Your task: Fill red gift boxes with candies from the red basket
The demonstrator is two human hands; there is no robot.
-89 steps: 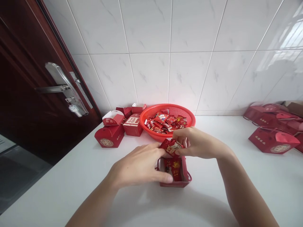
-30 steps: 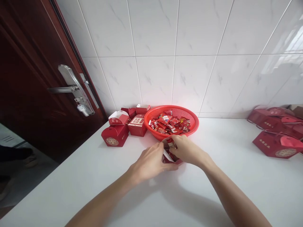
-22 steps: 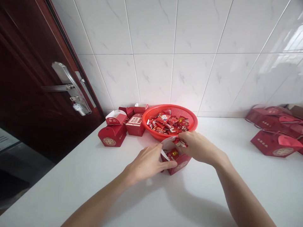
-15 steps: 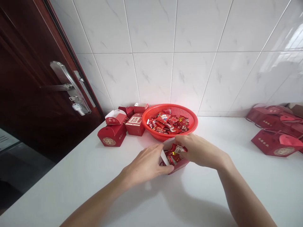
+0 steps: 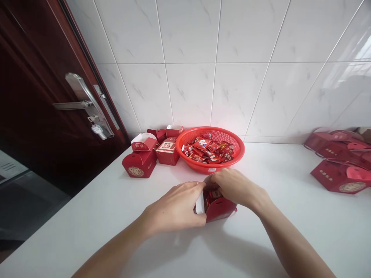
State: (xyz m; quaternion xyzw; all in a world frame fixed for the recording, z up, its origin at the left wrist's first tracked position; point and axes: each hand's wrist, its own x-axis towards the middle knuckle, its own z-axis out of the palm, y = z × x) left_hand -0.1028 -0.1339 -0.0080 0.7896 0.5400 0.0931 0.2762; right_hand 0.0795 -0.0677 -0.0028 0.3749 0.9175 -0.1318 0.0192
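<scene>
A red paper candy box (image 5: 220,211) stands on the white table in front of me, its top partly open. Inside it, wrapped candies (image 5: 213,195) in red show between the flaps. My left hand (image 5: 177,204) is closed around the box's left side, with the thumb at the front and the fingers along the back. From the right, my right hand (image 5: 238,188) reaches over the top and holds the rear flap area; its fingertips are mostly hidden. Just behind the box is a red plastic basket (image 5: 197,166) holding many wrapped candies (image 5: 203,144).
Several red boxes (image 5: 140,164) stand at the back left beside the basket. More red boxes (image 5: 337,177) lie grouped at the right edge. A tiled wall (image 5: 191,96) closes off the back, and a dark door (image 5: 37,96) with keys is on the left.
The front flap of the box now stands up, covering part of the candies. My right hand has shifted from the candies inside toward the box's back edge. The view has turned slightly left.
</scene>
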